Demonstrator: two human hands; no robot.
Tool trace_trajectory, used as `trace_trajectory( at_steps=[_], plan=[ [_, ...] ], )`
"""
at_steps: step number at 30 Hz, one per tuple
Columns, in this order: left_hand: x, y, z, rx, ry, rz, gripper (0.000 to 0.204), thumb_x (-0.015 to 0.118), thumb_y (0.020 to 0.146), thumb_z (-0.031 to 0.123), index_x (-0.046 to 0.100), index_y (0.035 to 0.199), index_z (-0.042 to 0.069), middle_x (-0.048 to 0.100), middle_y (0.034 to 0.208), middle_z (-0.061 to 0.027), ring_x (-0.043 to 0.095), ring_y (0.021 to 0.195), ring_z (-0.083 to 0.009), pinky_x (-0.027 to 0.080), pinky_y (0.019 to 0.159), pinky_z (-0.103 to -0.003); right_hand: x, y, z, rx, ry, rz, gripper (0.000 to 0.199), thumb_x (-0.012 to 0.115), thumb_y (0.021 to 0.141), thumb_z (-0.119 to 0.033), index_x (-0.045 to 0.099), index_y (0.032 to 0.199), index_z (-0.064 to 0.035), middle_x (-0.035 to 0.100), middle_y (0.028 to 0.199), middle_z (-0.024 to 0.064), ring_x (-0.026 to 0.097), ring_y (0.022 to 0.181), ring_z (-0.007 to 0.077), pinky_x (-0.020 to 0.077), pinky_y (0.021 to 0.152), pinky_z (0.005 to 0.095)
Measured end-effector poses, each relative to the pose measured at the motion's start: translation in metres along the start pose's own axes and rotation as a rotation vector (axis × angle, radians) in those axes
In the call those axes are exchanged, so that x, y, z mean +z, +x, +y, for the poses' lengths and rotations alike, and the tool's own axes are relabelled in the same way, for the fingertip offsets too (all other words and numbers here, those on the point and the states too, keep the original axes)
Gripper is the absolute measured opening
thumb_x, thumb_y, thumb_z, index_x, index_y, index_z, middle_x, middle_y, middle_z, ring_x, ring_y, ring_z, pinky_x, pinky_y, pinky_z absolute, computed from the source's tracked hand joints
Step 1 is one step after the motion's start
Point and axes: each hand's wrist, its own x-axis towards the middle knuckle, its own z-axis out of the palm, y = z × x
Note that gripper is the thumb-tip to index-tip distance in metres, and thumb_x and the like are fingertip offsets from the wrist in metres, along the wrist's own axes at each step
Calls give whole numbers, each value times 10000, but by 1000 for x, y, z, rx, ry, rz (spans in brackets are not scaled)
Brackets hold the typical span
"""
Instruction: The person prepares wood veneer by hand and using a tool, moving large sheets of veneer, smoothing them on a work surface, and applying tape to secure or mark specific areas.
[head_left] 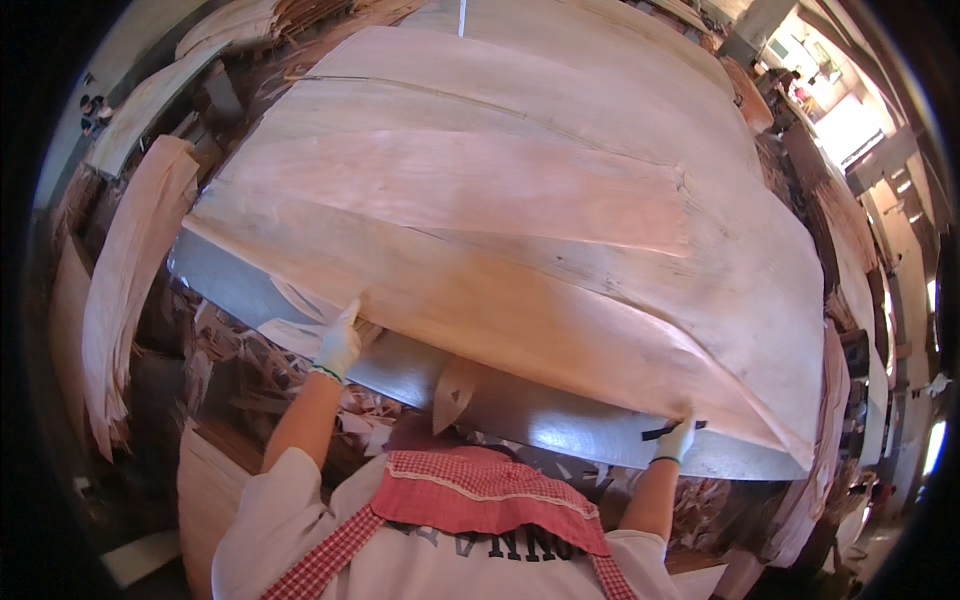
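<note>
A wide, thin wood veneer sheet (470,310) lies across a large stack, its near edge reaching over a shiny metal tabletop (560,425). My left hand (340,345), in a white glove, pinches that near edge with the thumb on top. Farther right, my gloved right hand (679,440) is closed at the same edge. A narrow black object (655,434) crosses this hand; its kind is unclear, and the fingertips are partly hidden. On top lies a shorter pinkish veneer piece (470,185). A small pointed veneer scrap (455,392) hangs over the metal between my hands.
Long veneer strips (135,290) are bundled at the left. Torn scraps (365,405) litter the area below the table's near edge. More veneer stacks (840,220) line the right side. A person (95,115) is at the far left, beyond a pale board (150,110).
</note>
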Motion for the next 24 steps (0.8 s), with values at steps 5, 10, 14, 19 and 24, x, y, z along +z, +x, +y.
trace_trajectory(
  at_steps=[5, 10, 14, 19, 24],
  plan=[
    [10, -38, 21, 10, 704, 75, 214, 559, 946, 247, 626, 987, 47, 676, 914, -86, 644, 718, -153, 539, 615, -274, -2, -22, 21, 112, 52, 53, 176, 689, 859, -226, 600, 851, -75, 556, 728, 14, 457, 515, 109, 359, 402, 207],
    [125, 38, 60, 608, 981, -134, 251, 553, 940, 220, 644, 907, -11, 659, 734, -55, 619, 642, -138, 462, 570, -272, -8, -7, 37, 74, -16, 176, 167, 672, 868, -210, 597, 902, -66, 562, 780, 16, 481, 555, 104, 379, 411, 203],
    [247, 146, 86, 1022, 1424, -201, 262, 557, 920, 271, 629, 970, 23, 661, 804, -184, 626, 759, -368, 473, 658, -400, -3, -4, 39, 89, -42, 203, 270, 668, 877, -228, 582, 1058, -48, 593, 916, 36, 507, 645, 117, 382, 462, 229],
    [398, 300, 80, 1155, 1669, -212, 267, 519, 891, 220, 580, 1110, 79, 650, 1027, -185, 614, 944, -386, 496, 797, -463, -2, 2, 43, 64, -66, 361, 223, 632, 888, -269, 589, 983, -72, 593, 838, 17, 477, 525, 96, 366, 403, 192],
    [449, 428, 55, 1828, 1942, -17, 342, 521, 832, 144, 545, 1172, 110, 607, 1174, -97, 568, 1110, -275, 460, 897, -417, -2, 2, 37, 62, -113, 383, 169, 598, 894, -220, 580, 1009, -97, 584, 823, 14, 473, 497, 101, 347, 379, 186]
  ],
)
